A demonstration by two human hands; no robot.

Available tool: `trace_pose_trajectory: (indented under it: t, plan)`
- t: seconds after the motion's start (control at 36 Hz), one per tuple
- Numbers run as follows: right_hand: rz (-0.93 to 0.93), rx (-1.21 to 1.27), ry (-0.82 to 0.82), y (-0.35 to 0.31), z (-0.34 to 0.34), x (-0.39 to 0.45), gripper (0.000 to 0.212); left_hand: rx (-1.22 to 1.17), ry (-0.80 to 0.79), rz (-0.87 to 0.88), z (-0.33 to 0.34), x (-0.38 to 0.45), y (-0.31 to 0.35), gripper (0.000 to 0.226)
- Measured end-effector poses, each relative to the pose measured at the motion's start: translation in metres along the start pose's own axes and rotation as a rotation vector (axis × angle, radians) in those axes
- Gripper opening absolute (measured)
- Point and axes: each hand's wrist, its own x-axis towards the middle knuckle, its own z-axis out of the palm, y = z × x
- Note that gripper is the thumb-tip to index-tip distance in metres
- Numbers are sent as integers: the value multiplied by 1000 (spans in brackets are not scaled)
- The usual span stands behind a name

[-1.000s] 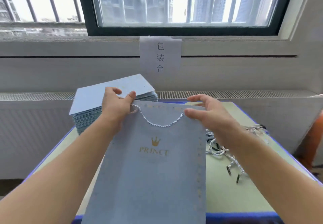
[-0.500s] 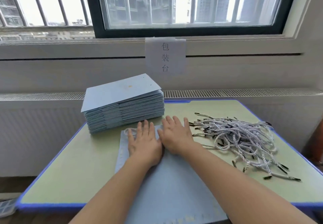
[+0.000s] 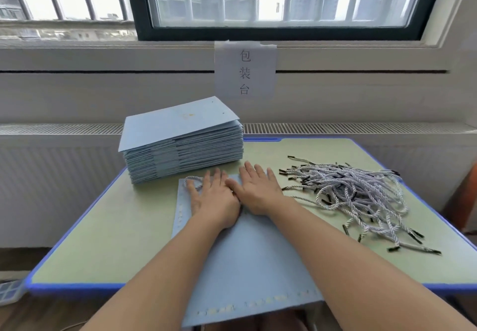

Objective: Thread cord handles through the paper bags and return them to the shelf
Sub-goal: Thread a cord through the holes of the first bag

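A light blue paper bag point(image 3: 254, 266) lies flat on the green table, its lower end hanging over the near edge. My left hand point(image 3: 213, 197) and my right hand point(image 3: 256, 191) press flat on its far end, side by side, fingers spread, holding nothing. A white twisted cord handle point(image 3: 192, 179) loops out from the bag's far left corner, just beyond my left fingers. To the right lies a loose pile of white cords with black tips point(image 3: 361, 193). A stack of flat blue bags point(image 3: 182, 140) stands behind my hands at the back left.
The green table has a blue rim point(image 3: 77, 285). Behind it run a white radiator cover and a window sill, with a paper sign point(image 3: 245, 71) taped to the wall. An orange object point(image 3: 464, 201) shows at the right edge.
One second ago both hands held the bag upright by its cord handle. Since then the bag was laid flat and both palms pressed onto it; over the last half second little has moved.
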Motion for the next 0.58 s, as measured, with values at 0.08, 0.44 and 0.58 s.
trace_pose_trajectory:
  t: [0.08,0.44,0.58]
  plan:
    - [14,-18,91,-8,-8,-13,73,77,118,-54,-6,-13,1,59]
    - [57,-49,12,-4,19,-51,69,-77,-40,-58,10,-57,-16,64]
    - [56,-38,-11,-6,20,-54,72,-95,-50,-67,11,-57,-15,64]
